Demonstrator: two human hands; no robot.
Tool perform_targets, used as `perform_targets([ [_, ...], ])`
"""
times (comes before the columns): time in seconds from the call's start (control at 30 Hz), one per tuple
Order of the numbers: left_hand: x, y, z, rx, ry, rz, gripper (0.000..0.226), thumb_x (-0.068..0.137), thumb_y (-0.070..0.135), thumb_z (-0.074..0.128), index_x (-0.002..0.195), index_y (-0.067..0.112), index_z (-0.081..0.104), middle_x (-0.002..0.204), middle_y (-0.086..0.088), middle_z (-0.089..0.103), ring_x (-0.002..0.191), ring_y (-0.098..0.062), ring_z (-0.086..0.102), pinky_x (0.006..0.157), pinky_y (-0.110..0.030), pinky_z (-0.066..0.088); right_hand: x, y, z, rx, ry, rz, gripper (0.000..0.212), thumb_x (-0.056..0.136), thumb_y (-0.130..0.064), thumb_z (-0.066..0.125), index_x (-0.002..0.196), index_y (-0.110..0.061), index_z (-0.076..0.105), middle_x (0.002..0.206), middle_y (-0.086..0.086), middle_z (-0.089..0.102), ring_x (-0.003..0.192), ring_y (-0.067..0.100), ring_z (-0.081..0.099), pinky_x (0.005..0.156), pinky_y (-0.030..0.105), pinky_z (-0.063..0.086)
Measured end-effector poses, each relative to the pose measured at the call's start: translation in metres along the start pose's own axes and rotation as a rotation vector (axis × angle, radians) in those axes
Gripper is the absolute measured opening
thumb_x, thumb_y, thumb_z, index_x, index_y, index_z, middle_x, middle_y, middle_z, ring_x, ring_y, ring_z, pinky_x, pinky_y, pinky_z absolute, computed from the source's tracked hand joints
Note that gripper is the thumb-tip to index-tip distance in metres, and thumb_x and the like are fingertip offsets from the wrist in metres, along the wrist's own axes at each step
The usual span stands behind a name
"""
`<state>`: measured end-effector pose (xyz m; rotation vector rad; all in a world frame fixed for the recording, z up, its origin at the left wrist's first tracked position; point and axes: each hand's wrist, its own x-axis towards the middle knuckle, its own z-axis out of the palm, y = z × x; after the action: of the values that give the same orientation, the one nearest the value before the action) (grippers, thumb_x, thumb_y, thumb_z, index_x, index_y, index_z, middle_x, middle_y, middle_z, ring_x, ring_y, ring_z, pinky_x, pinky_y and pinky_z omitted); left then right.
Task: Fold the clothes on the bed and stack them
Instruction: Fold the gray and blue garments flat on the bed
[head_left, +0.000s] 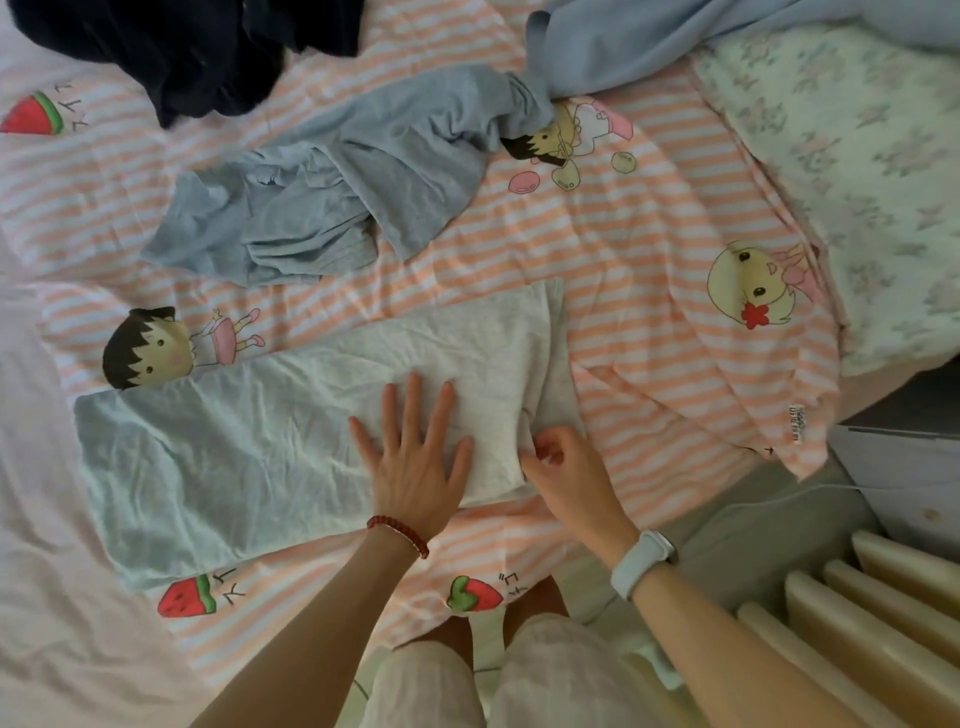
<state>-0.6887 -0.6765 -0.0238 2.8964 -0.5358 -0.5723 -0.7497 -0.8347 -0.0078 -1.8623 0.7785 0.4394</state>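
Observation:
A pale, whitish garment (249, 441) lies flat on the bed as a long folded strip running left to right. My left hand (413, 457) presses flat on its right part with fingers spread. At the strip's right end, my right hand (558, 467) pinches the cloth edge with curled fingers. A crumpled grey garment (332, 192) lies further back in the middle of the bed. A dark navy garment (187, 47) is heaped at the far left.
The bed wears a pink-and-white striped cartoon sheet (649, 249). A light blue cloth (675, 41) lies at the far right, a floral quilt (857, 182) beside it. A cream radiator (857, 613) stands at the lower right, off the bed.

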Motion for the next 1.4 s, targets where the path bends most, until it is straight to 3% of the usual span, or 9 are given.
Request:
perform_targets([
  [0.23,-0.011,-0.015,0.012,0.107,-0.065,0.036,0.061,0.088,0.059,0.014,0.144,0.034,0.008,0.154,0.002,0.003,0.142,-0.026,-0.001,0.108,-0.064,-0.003,-0.015,0.035,-0.023,-0.115,0.014,-0.215,0.019,0.088,-0.005,0.057,0.075,-0.010,0.045,0.084,-0.001,0.041,0.071,0.004,0.038,0.063,0.017,0.032],
  [0.47,-0.010,-0.021,0.014,0.165,-0.080,0.048,0.062,0.087,0.061,0.006,0.142,0.039,-0.007,0.153,0.005,-0.010,0.142,-0.023,-0.013,0.108,-0.063,-0.010,-0.016,0.037,-0.016,-0.286,0.150,-0.073,0.009,0.092,-0.009,0.047,0.091,-0.007,0.056,0.096,0.001,0.047,0.086,0.022,0.052,0.067,0.027,0.038],
  [0.6,-0.015,-0.006,0.008,0.144,-0.032,0.160,0.061,0.088,0.055,0.025,0.144,0.029,0.022,0.152,-0.005,0.020,0.140,-0.035,0.017,0.104,-0.068,0.008,-0.014,0.011,-0.019,-0.543,0.405,-0.507,0.030,0.082,-0.005,0.056,0.112,-0.008,0.058,0.112,0.011,0.058,0.106,0.027,0.052,0.088,0.045,0.048],
  [0.7,-0.015,0.000,0.008,0.160,-0.034,0.155,0.058,0.089,0.050,0.026,0.142,0.025,0.028,0.150,-0.008,0.030,0.137,-0.036,0.025,0.102,-0.069,0.012,0.012,-0.015,-0.006,-0.823,0.248,-0.702,0.045,0.088,-0.021,0.040,0.132,-0.014,0.049,0.139,0.010,0.046,0.132,0.029,0.038,0.107,0.057,0.026],
  [0.9,-0.018,-0.012,0.007,0.197,-0.031,0.183,0.057,0.090,0.046,0.027,0.140,0.021,0.035,0.148,-0.009,0.031,0.135,-0.037,0.029,0.104,-0.064,0.018,0.088,-0.010,-0.027,-1.221,0.034,-0.487,0.053,0.098,-0.047,0.016,0.147,-0.036,0.003,0.158,-0.004,-0.005,0.144,0.027,-0.007,0.109,0.060,-0.007],
  [1.0,-0.018,-0.018,0.000,0.168,0.001,0.217,0.056,0.090,0.043,0.029,0.139,0.019,0.039,0.148,-0.010,0.028,0.134,-0.039,0.029,0.103,-0.064,0.020,0.094,-0.010,-0.041,-1.125,0.147,-0.299,0.055,0.098,-0.044,0.016,0.149,-0.028,0.002,0.157,-0.007,-0.004,0.144,0.028,-0.007,0.109,0.059,-0.007],
  [1.13,-0.019,-0.042,-0.016,0.125,0.034,0.019,0.056,0.090,0.037,0.026,0.140,0.015,0.040,0.148,-0.015,0.032,0.138,-0.035,0.020,0.106,-0.062,0.014,0.069,-0.043,-0.004,-0.959,0.268,-0.518,0.055,0.091,-0.024,0.045,0.142,-0.009,0.033,0.154,0.013,0.021,0.142,0.033,0.015,0.110,0.060,0.000],
  [1.27,-0.020,-0.086,-0.026,0.141,0.007,-0.147,0.063,0.088,0.045,0.006,0.147,0.024,0.015,0.156,-0.007,0.010,0.140,-0.022,-0.009,0.112,-0.056,-0.003,0.043,-0.073,0.063,-0.959,0.085,-0.707,0.055,0.091,-0.024,0.046,0.144,-0.018,0.033,0.154,0.010,0.020,0.143,0.033,0.013,0.107,0.064,-0.001],
  [1.4,-0.008,-0.133,-0.032,0.245,-0.008,-0.110,0.059,0.087,0.051,0.002,0.143,0.031,0.000,0.156,-0.002,0.001,0.142,-0.024,-0.008,0.110,-0.054,-0.012,0.051,-0.085,0.110,-1.128,-0.057,-0.758,0.054,0.096,-0.037,0.031,0.147,-0.032,0.017,0.158,0.003,0.005,0.144,0.031,-0.001,0.101,0.064,-0.019],
])
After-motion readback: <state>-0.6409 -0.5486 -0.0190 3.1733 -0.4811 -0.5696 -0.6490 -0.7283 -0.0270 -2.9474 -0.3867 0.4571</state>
